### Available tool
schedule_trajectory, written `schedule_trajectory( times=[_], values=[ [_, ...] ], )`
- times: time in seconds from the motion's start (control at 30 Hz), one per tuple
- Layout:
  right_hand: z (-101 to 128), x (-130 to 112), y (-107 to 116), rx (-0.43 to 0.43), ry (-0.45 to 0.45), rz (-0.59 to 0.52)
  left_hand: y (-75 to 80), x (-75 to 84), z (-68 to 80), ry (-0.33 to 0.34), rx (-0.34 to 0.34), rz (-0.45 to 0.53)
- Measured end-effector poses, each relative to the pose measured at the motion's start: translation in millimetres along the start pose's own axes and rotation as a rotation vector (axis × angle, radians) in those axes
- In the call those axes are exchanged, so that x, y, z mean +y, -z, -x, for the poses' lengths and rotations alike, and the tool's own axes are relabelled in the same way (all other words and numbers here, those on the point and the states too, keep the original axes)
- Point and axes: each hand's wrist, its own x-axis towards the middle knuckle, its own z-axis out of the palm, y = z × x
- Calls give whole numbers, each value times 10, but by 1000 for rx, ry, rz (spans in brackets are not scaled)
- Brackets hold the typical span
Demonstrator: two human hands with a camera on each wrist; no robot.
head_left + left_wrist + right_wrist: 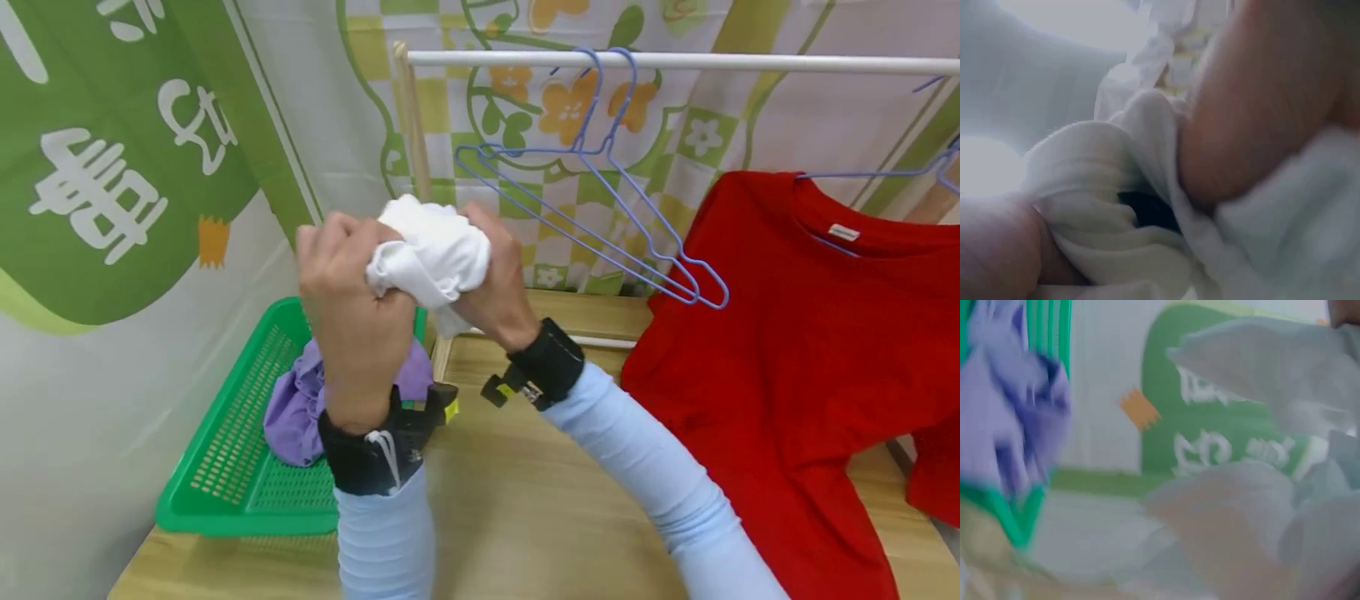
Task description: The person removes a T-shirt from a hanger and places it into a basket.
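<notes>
Both hands are raised above the near-left part of the wooden surface (525,500), holding a bunched white cloth (431,250) between them. The left hand (352,308) has its fingers curled round the left side of the bundle, and the right hand (498,283) grips it from the right, fingers wrapped into the folds. In the left wrist view the white cloth (1116,206) fills the frame in creased layers pressed against skin; the right wrist view is blurred, showing only pale cloth (1260,394) close to the lens.

Below the hands, on the left of the surface, sits a green basket (225,467) with a crumpled purple garment (296,408) inside it. Farther back runs a white rail (675,61) on a wooden post (412,125). 2 empty blue hangers (592,208) hang from the rail just right of the hands. On the right, a red T-shirt (795,350) hangs on another blue hanger (900,171), its lower part draped onto the surface. A green and white printed curtain (120,167) forms the backdrop.
</notes>
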Motion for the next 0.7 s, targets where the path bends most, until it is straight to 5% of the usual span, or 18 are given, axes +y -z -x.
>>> schedule_trajectory(
  times=[0.07,0.2,0.3,0.43,0.53,0.7],
  values=[
    [-24,42,-173,-168,-94,-84,120,-110,8,78,-48,-72],
    [66,199,-194,-671,-328,43,334,-386,129,295,-369,-224],
    [222,257,26,-814,-360,173,356,-546,237,387,-495,-249],
    [429,120,481,-690,-361,118,141,-566,215,415,-487,-153],
    [550,-97,925,-554,-335,128,-142,-542,69,429,-560,-90],
    [569,-291,1767,-90,-217,337,-714,-637,-237,499,-659,-25]
  ],
)
